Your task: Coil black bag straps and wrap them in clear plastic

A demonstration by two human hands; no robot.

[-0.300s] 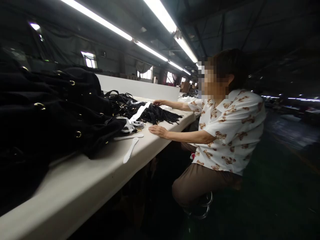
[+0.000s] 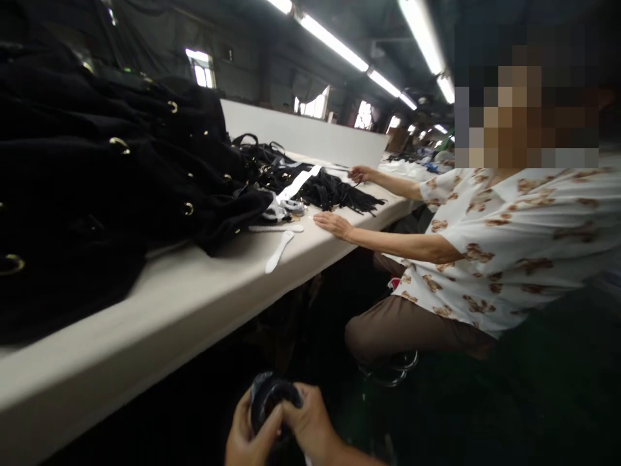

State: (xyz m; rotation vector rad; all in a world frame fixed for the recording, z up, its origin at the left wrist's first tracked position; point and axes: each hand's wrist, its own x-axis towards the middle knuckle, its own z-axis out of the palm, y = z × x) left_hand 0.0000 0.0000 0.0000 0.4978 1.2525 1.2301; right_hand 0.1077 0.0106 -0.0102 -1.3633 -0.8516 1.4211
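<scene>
Black bundle (image 2: 263, 396) curves lengthwise, arching upward between left hand (image 2: 251, 432) and right hand (image 2: 313, 417).

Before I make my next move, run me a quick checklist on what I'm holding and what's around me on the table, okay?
1. Left grip on the dark bundle: ok, fingers and thumb are on it.
2. Right grip on the bundle: ok, pressed against its other side.
3. What the bundle is: cannot tell, it is blurred and partly covered by fingers.
4. Own hands apart from the co-worker's near hand: ok, that one rests on the table.
5. Black straps lying neatly separated: not ok, they are heaped together.
6. White flat pieces on the table: ok, lying near its front edge.
</scene>
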